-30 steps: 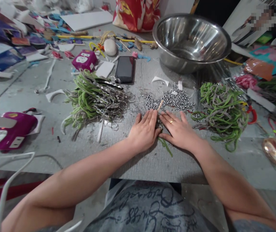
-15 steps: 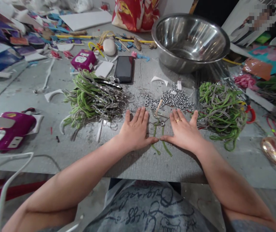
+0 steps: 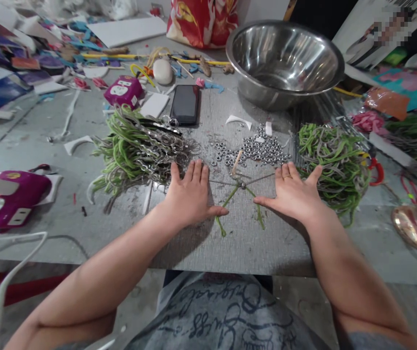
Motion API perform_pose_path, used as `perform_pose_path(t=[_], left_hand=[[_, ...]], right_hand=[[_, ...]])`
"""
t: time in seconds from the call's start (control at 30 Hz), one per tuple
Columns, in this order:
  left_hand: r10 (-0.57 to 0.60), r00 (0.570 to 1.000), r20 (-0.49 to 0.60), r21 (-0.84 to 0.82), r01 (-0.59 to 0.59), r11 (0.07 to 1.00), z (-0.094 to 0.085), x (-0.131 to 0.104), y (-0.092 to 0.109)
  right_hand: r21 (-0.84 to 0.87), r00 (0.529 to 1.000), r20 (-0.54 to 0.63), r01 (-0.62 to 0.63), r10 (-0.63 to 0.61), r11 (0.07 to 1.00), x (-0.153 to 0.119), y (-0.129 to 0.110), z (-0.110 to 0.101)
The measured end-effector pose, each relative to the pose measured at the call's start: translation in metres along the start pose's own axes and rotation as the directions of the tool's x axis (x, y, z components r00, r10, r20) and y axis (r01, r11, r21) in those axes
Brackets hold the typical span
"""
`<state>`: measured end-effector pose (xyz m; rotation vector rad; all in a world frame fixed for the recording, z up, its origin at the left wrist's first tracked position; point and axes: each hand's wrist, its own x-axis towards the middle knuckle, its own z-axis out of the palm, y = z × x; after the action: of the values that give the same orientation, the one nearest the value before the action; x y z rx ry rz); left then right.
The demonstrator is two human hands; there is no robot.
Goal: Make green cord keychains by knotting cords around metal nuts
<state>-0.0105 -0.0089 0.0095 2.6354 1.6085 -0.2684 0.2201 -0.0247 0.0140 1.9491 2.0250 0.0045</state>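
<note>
Palm down on the table, my left hand [image 3: 190, 194] lies flat with its fingers stretched out. My right hand [image 3: 296, 189] is flat too, thumb pointing inward and a ring on one finger. Between them are green and grey cords [image 3: 230, 195], joined at a small metal nut [image 3: 242, 185]. Grey strands run taut from the nut to under each hand, and green ends hang toward the near edge. A thin wooden stick [image 3: 236, 162] stands just beyond the nut. Many loose metal nuts [image 3: 263, 151] lie behind the cords.
Left of my hands is a bundle of green and grey cords with metal rings [image 3: 131, 150]; a similar cord pile [image 3: 334, 160] lies right. Farther back are a phone [image 3: 185, 104], a steel bowl [image 3: 285, 63] and purple boxes [image 3: 124, 92]. Red-handled scissors [image 3: 376, 172] lie at right.
My hands have slid apart, left hand to the left and right hand to the right. The grey strands are drawn straighter, and the green ends spread wider.
</note>
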Motion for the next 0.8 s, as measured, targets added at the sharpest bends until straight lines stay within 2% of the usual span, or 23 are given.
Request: perform_pose_path(t=[0.13,0.2,0.3,0.37,0.4,0.47,0.63,0.8], left_hand=[[0.012,0.998,-0.062,-0.028,-0.014,0.999,0.0,0.001,-0.001],[0.033,0.992,-0.122,-0.066,-0.041,0.997,-0.001,0.002,-0.001],[0.115,0.959,-0.259,-0.137,-0.154,0.978,-0.004,0.006,0.001],[0.184,0.921,-0.344,-0.176,-0.256,0.951,-0.004,0.01,0.003],[0.21,0.903,-0.374,-0.19,-0.296,0.936,-0.002,0.012,0.004],[0.215,0.891,-0.4,-0.2,-0.314,0.928,0.003,0.016,0.006],[0.218,0.908,-0.358,-0.182,-0.296,0.938,0.013,0.024,0.009],[0.256,0.904,-0.342,-0.14,-0.318,0.938,0.012,0.022,0.011]], right_hand=[[0.041,0.994,-0.095,0.049,-0.045,0.998,0.0,0.001,-0.001],[0.099,0.969,-0.208,0.16,-0.137,0.982,0.0,-0.001,-0.003],[0.211,0.86,-0.414,0.409,-0.298,0.888,0.001,-0.009,-0.005],[0.275,0.793,-0.501,0.525,-0.346,0.805,0.003,-0.017,-0.003],[0.299,0.776,-0.52,0.556,-0.357,0.776,0.004,-0.022,-0.002],[0.33,0.769,-0.528,0.577,-0.361,0.747,0.006,-0.03,0.002],[0.344,0.772,-0.531,0.573,-0.349,0.744,0.01,-0.037,0.008],[0.327,0.766,-0.542,0.571,-0.346,0.753,0.012,-0.036,0.009]])
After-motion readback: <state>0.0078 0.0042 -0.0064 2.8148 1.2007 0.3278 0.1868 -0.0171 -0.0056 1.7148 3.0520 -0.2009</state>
